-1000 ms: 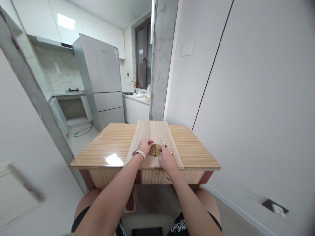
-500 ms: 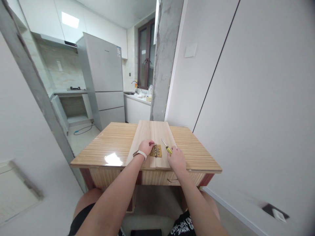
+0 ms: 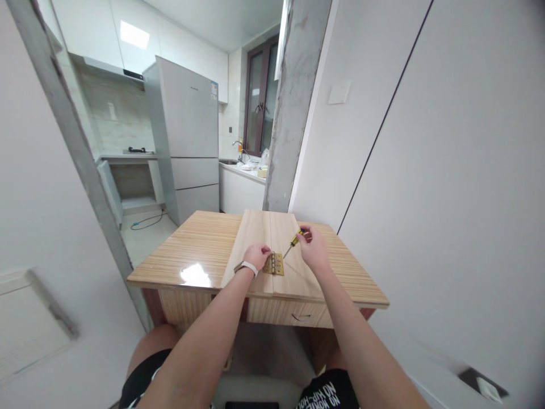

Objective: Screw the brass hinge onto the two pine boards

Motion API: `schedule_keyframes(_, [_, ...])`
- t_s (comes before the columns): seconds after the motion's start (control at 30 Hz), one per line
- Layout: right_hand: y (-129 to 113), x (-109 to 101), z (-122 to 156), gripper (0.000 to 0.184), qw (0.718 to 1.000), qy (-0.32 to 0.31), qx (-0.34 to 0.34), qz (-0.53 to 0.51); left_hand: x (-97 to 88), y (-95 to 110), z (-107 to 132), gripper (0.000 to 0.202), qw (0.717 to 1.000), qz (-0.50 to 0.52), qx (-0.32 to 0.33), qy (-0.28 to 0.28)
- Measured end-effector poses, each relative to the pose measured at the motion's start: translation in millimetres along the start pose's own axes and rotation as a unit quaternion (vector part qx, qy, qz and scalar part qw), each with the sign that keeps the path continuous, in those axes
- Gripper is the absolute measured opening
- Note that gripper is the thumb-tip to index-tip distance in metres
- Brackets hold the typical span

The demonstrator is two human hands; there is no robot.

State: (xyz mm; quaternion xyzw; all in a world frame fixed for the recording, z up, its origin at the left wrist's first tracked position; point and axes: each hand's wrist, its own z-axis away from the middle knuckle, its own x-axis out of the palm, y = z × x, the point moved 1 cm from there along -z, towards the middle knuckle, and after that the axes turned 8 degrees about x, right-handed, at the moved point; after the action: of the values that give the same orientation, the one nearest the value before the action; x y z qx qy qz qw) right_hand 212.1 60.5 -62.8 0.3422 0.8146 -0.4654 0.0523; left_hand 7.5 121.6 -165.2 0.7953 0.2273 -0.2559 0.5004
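Hinge (image 3: 275, 264), brass-coloured, one: lying open on two pale boards, its knuckle along the seam between the left board (image 3: 249, 238) and the right board (image 3: 281, 232), near their front end; holes show in the right leaf, though whether any carries a screw is too small to tell. Screwdriver (image 3: 294, 242), yellow and black handle, slim metal shaft: held in the right hand (image 3: 314, 250), the grip closed on the handle, tip slanting down to the left, just beside the hinge's right leaf; contact with the board cannot be made out. Recent change — a second ago the tool lay on the right board while the right hand was at the hinge; it has since been picked up and turned tip-down, so the hinge's right side appears within its reach. Left hand (image 3: 256, 257), with pale wristband (image 3: 251, 267): at the hinge's upper left, as before, fingertips drawn together — whether this grip pinches anything small cannot be told. Support: wood-grain worktop (image 3: 204, 241), boards laid front to back across it.
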Motion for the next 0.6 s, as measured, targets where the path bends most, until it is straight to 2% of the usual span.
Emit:
schedule_keyframes(0.13, [-20,9,-10,0.023,0.999,-0.032,-0.040,-0.015,0.4,-2,-1,0.011,1.000,0.001,0.001,-0.002])
schedule_keyframes(0.3, [-31,23,-19,0.022,0.996,-0.055,-0.077,-0.005,0.5,-3,-1,0.012,1.000,0.003,0.004,-0.002])
schedule_keyframes(0.6, [-36,29,-20,0.023,0.994,-0.084,-0.063,0.021,-1.0,-1,0,0.011,1.000,0.006,0.004,0.000])
